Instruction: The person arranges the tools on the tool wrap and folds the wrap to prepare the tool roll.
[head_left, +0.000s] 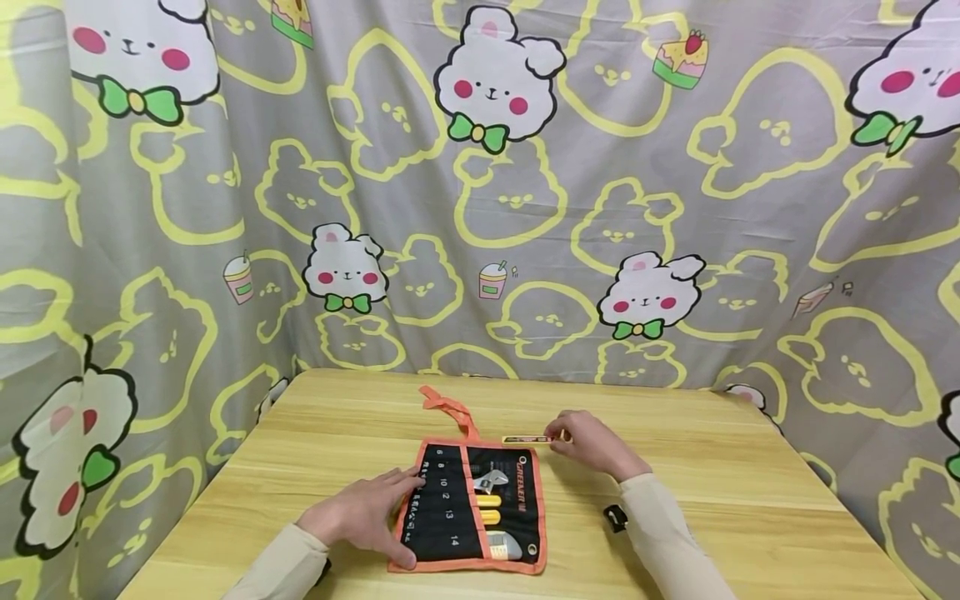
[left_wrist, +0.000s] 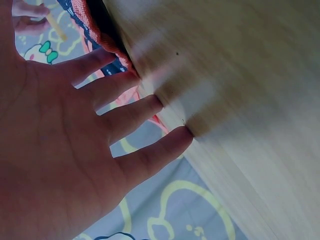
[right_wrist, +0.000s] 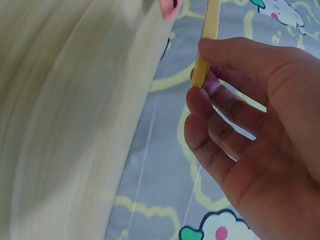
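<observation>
A black tool pouch (head_left: pixel 467 544) with orange edging lies unrolled on the table, its pocket printed with size numbers. Spread fingers of my left hand (head_left: pixel 367 510) rest along the pouch's left edge; in the left wrist view its fingertips (left_wrist: pixel 182 132) reach the tabletop. My right hand (head_left: pixel 588 442) pinches one end of a slim yellow bar with a dark label (head_left: pixel 525 439), held level over the pouch's top right edge. Thumb and fingers grip the bar (right_wrist: pixel 201 72) in the right wrist view. From the pocket stick out an adjustable wrench (head_left: pixel 492 481), yellow handles (head_left: pixel 489 501) and a grey-and-cream tool (head_left: pixel 506 546).
An orange tie strap (head_left: pixel 450 406) trails from the pouch's top edge across the wooden table (head_left: pixel 712 467). Behind the table and along both sides hangs a patterned curtain (head_left: pixel 525 208). A small black strap piece (head_left: pixel 615 518) shows beside the right sleeve.
</observation>
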